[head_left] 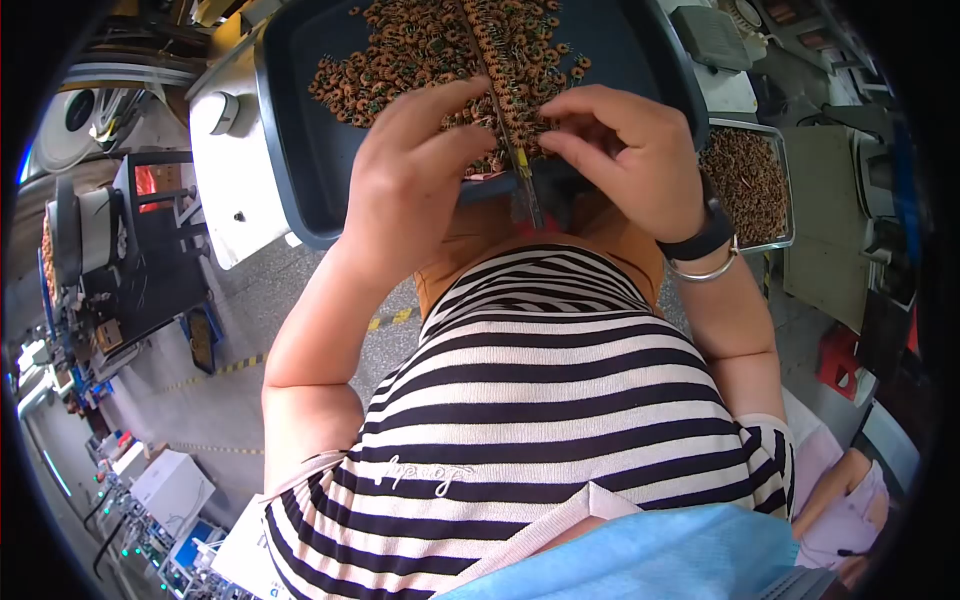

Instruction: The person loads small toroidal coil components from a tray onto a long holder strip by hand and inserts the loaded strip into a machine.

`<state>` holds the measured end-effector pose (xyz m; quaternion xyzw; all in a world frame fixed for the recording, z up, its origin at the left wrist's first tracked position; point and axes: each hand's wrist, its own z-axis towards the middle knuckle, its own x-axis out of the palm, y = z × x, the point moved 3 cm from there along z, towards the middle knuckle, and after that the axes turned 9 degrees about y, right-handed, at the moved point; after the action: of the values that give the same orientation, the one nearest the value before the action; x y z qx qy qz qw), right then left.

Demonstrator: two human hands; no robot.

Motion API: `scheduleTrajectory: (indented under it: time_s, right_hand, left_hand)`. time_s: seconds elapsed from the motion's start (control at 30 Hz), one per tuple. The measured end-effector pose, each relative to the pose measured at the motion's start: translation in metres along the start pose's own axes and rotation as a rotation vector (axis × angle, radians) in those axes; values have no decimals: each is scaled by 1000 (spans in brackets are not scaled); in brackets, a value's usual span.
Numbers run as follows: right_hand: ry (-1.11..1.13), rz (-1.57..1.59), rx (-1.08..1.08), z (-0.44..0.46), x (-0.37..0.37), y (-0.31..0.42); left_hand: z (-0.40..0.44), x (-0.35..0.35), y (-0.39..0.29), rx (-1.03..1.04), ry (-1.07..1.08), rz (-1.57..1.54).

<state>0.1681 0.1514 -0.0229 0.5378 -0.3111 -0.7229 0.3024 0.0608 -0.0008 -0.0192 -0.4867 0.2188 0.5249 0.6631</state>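
A narrow strip (479, 45), dark above and yellow near its lower end, runs down the middle of a heap of small copper-coloured ring parts (400, 62). A dense row of these rings (512, 75) lies along the strip's right side. My left hand (415, 155) is over the heap left of the strip, its thumb and forefinger apart and nothing visible between them. To the right, my right hand (630, 145) has its thumb and forefinger curved and apart, the tips close by the row of rings. Whether those tips touch a ring is unclear. Its other fingers are curled and partly hidden.
The heap lies in a dark blue-grey tray (290, 185) in front of me. On the right stands a metal-rimmed tray (793, 215) of small brown parts. A white table (235, 165) with a round white object (216, 113) is to the left. Another person's arm (832, 492) shows at lower right.
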Motion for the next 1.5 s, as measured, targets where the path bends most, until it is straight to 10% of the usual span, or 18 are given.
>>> scheduleTrajectory:
  time_s: [0.13, 0.27, 0.43, 1.0, 1.2, 1.5]
  right_hand:
    - [47, 72, -129, -1, 6, 14]
    - [34, -110, -245, -2, 6, 12]
    - [117, -160, -184, -6, 8, -1]
    - [94, -126, -241, 11, -5, 10]
    - [114, -53, -20, 58, -56, -9]
    - [-177, 473, 230, 200, -121, -139]
  left_hand:
    - [-8, 11, -1, -463, 0, -754]
    - [-9, 20, -1, -427, -18, -1017]
    - [3, 11, -7, 2, 56, 28]
    - [4, 7, 4, 18, 276, -55]
    - [27, -66, 55, -283, -64, 87]
    - [25, -87, 281, -775, -760, -1347]
